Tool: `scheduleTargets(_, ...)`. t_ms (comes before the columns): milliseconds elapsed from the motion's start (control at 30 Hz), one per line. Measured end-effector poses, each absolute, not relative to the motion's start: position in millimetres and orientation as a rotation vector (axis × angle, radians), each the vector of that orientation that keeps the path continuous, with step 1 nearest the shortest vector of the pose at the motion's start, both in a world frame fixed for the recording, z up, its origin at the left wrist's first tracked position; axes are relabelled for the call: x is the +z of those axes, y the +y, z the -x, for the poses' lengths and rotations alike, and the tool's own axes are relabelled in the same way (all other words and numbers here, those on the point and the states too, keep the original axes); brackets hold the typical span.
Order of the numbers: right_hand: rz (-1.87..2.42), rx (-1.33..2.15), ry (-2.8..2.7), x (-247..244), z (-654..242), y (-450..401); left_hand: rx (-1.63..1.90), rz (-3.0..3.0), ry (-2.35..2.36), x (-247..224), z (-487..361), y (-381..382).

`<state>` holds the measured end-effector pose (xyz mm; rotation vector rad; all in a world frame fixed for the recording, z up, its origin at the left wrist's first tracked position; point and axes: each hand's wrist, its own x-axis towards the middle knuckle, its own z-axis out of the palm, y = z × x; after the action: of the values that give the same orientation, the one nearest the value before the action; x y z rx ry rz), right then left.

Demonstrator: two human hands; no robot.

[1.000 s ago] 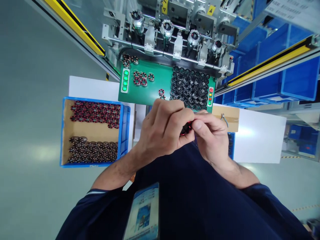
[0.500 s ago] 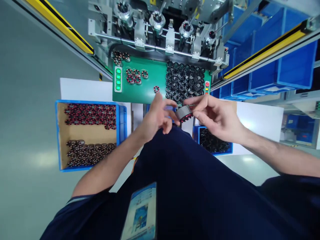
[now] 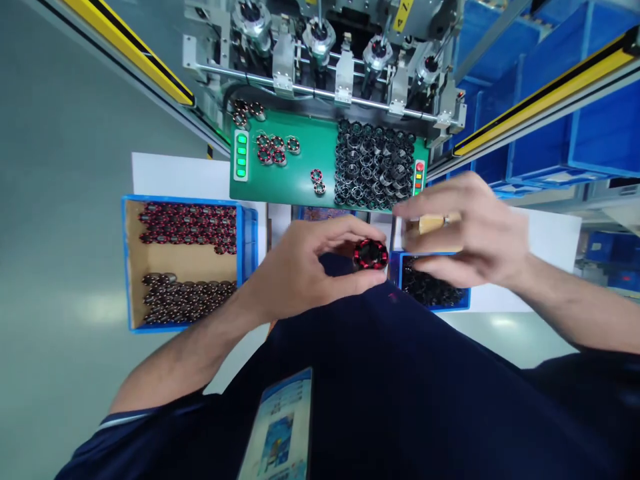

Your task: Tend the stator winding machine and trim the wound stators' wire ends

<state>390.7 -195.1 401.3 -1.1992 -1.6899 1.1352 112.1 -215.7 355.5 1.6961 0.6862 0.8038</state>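
**Red-wound stator grasped in the left hand, right hand open beside it**

To the far left of the hands, a blue bin (image 3: 127, 267) lined with cardboard is seen. Rows of red-wound stators (image 3: 187, 223) are packed in its upper part and copper-wound stators (image 3: 190, 301) in its lower part, with bare cardboard between them. Beyond the left hand, a green desk (image 3: 295, 183) is fitted with a button panel (image 3: 241, 155) at its left end, where four green buttons are lit. Right of that panel, a small group of wound stators (image 3: 271, 150) is set out, and two more (image 3: 318, 181) are placed nearer the hands. Below the left hand, a printed card (image 3: 277, 427) is seen against dark clothing.

By the left hand (image 3: 300, 267), a single red-wound stator (image 3: 371, 255) is grasped between thumb and fingers, its toothed ring facing up. Beyond it, the green desk's right part is covered by closely packed black-and-silver cores (image 3: 373, 163), behind which a four-head machine (image 3: 344, 80) is mounted.

The right hand (image 3: 470, 230) is blurred; its fingers are parted, released from the stator. Beneath it, black parts (image 3: 433, 287) are held in a smaller blue bin (image 3: 467, 300). Farther right and beyond, large blue crates (image 3: 545, 100) are stacked.
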Motion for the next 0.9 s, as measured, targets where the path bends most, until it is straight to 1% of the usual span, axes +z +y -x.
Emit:
scheduleTargets(67,1.13,1.332,-1.793,405.9,-397.1,-194.4,0.921,-1.825,0.783,360.4,-108.6,-220.2)
scheduleTargets(133,1.121,1.658,-1.766,403.0,-399.0,-195.8,1.076,-2.006,0.798,360.7,-108.1,-222.5)
scheduleTargets(200,1.142,1.967,-1.649,395.3,-397.0,-197.6,1.233,-2.213,0.707,358.1,-109.3,-221.1)
scheduleTargets(267,1.136,2.144,-1.604,387.8,-393.0,-199.5,1.37,-2.458,0.562,355.7,-110.7,-217.7)
scheduleTargets(333,1.12,2.115,-1.678,385.3,-388.8,-202.0,1.428,-2.652,0.461,355.3,-111.6,-215.7)
scheduleTargets(400,1.097,1.85,-1.889,389.7,-385.7,-204.8,1.373,-2.691,0.561,357.2,-112.6,-216.9)
scheduleTargets(500,1.069,1.433,-2.148,406.9,-385.7,-206.3,1.089,-2.365,0.87,361.5,-113.7,-222.6)
scheduleTargets(567,1.08,1.331,-2.224,419.6,-390.1,-202.8,0.937,-2.13,0.93,362.7,-113.1,-225.8)
scheduleTargets(600,1.095,1.338,-2.224,424.6,-393.2,-199.6,0.927,-2.092,0.919,362.3,-112.1,-226.8)
scheduleTargets(667,1.132,1.485,-2.141,429.1,-399.2,-191.8,1.029,-2.159,0.901,359.5,-109.5,-227.2)
scheduleTargets(800,1.245,2.14,-1.712,415.3,-396.2,-183.8,1.372,-2.392,0.769,352.8,-103.6,-224.4)
scheduleTargets(867,1.261,2.312,-1.608,404.2,-386.4,-187.6,1.419,-2.473,0.691,353.4,-101.0,-223.1)
scheduleTargets(900,1.252,2.328,-1.61,400.3,-380.8,-190.8,1.399,-2.509,0.662,354.6,-99.9,-223.0)
